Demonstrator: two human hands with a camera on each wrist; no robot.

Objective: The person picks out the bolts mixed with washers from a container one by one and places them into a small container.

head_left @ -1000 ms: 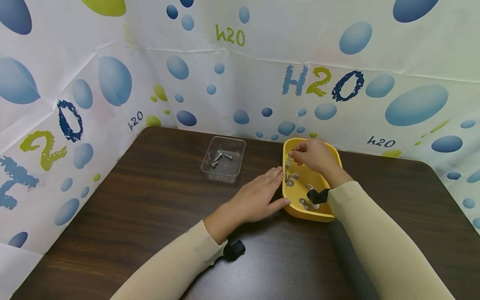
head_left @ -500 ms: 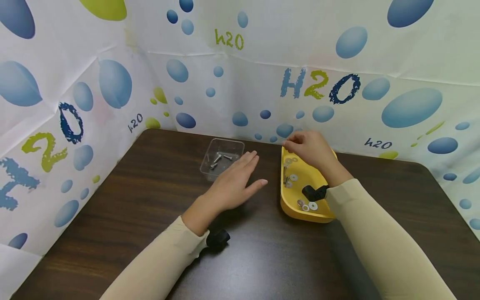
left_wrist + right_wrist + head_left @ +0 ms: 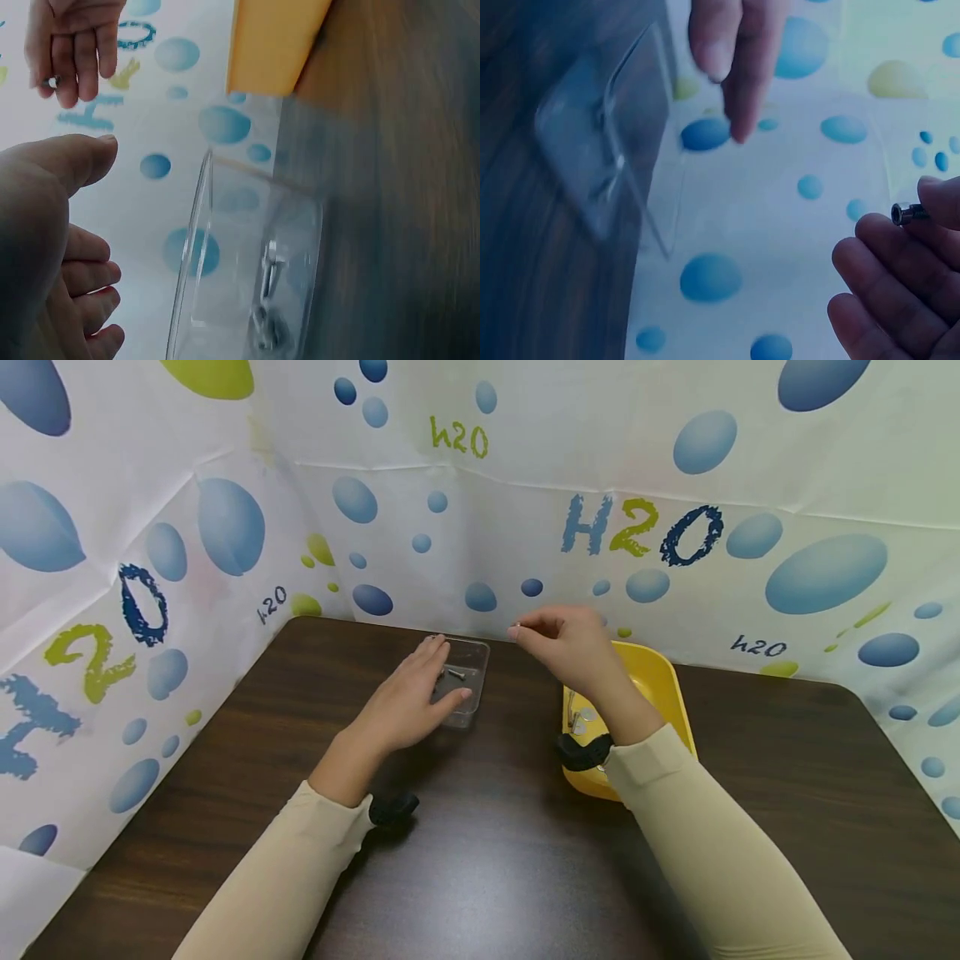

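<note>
Between thumb and forefinger my right hand (image 3: pixel 573 647) pinches a small socket-head screw (image 3: pixel 904 214), raised above the table between the two containers. Its round, hollow head sticks out from the fingertips in the right wrist view. My left hand (image 3: pixel 401 697) has its fingers extended and overlaps the left part of a clear plastic box (image 3: pixel 480 672). Inside that box lie a few metal screws (image 3: pixel 270 270), partly hidden by the left hand in the head view. The yellow tray (image 3: pixel 678 718) stands under my right forearm, with washers (image 3: pixel 587 714) and screws (image 3: pixel 572 710) along its left side.
A dark wood-grain table (image 3: pixel 480 860) carries both containers near its back edge. White sheeting (image 3: pixel 480 502) with blue drops rises right behind and to the left. The right forearm and its black wrist camera (image 3: pixel 583 752) cover part of the tray.
My left hand has left the yellow tray's side and moved left to the clear box. The right hand has lifted out of the tray with the screw and moved left.
</note>
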